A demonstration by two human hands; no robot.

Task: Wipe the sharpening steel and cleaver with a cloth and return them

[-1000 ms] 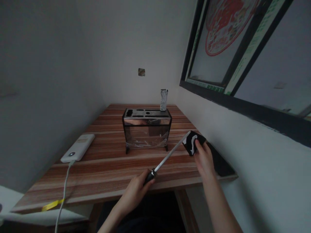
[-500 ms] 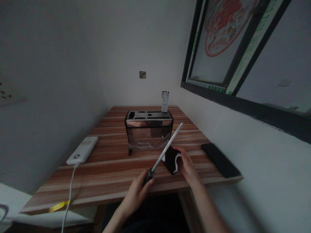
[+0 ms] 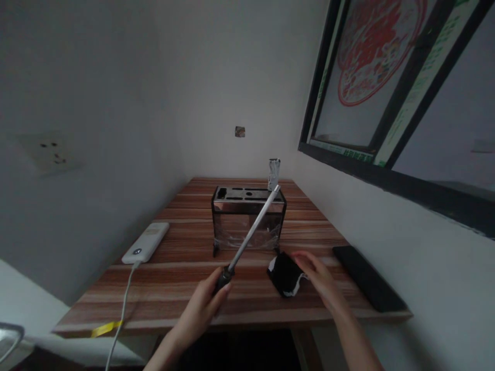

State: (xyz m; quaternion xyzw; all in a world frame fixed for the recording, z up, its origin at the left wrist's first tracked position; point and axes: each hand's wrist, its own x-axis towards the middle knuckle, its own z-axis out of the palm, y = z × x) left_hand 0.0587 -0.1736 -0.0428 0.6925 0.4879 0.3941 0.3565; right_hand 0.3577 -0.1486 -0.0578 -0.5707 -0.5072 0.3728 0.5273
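Note:
My left hand (image 3: 204, 299) is closed around the black handle of a sharpening steel (image 3: 253, 226). Its grey rod slants up and to the right, in front of the knife block. Beside the block's front right corner lies a black cloth (image 3: 285, 275) with a white edge, partly folded, on the table. My right hand (image 3: 317, 275) is at the cloth's right side, fingers stretched out, with the fingertips at its upper edge. The knife block (image 3: 247, 221) has a slotted metal top and a clear front. A silver handle-like piece (image 3: 274, 174) stands upright at its back right.
The wood-grain table (image 3: 181, 288) runs between two walls. On the left lies a white power bank (image 3: 146, 243) with a cable (image 3: 124, 309) hanging over the front edge near yellow tape (image 3: 105, 329). A black phone (image 3: 367, 278) lies along the right edge.
The black cloth has been lowered flat onto the table, and my right hand's fingers have straightened and loosened from it. My left hand and the steel have shifted left. The camera view has moved slightly.

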